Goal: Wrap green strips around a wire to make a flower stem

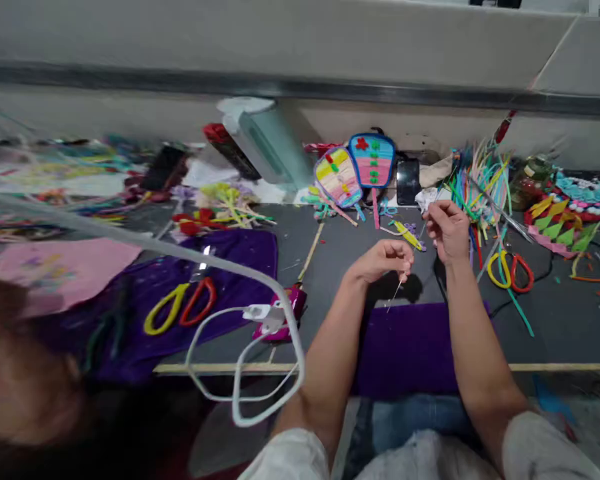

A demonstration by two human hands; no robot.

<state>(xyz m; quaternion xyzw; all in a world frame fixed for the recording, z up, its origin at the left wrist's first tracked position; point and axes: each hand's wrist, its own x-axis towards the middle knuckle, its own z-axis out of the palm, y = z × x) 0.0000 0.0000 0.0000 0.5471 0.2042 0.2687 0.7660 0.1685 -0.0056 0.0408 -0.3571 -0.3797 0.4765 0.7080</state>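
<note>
My left hand (386, 260) pinches a thin needle (396, 293) that points down toward a purple cloth (410, 347) lying at the table's near edge. My right hand (447, 228) is raised a little to the right, its fingers pinched together as if on a fine thread, which is too thin to make out. Between and just beyond the hands lies a small yellow and purple craft piece (410, 235).
Two colourful paddle-shaped fans (360, 170) lean at the back. A bundle of coloured strips (477, 177) and yellow-red scissors (510, 270) lie to the right. A second pair of scissors (180, 305) rests on purple cloth at left. A white cable (240, 373) loops near the front edge.
</note>
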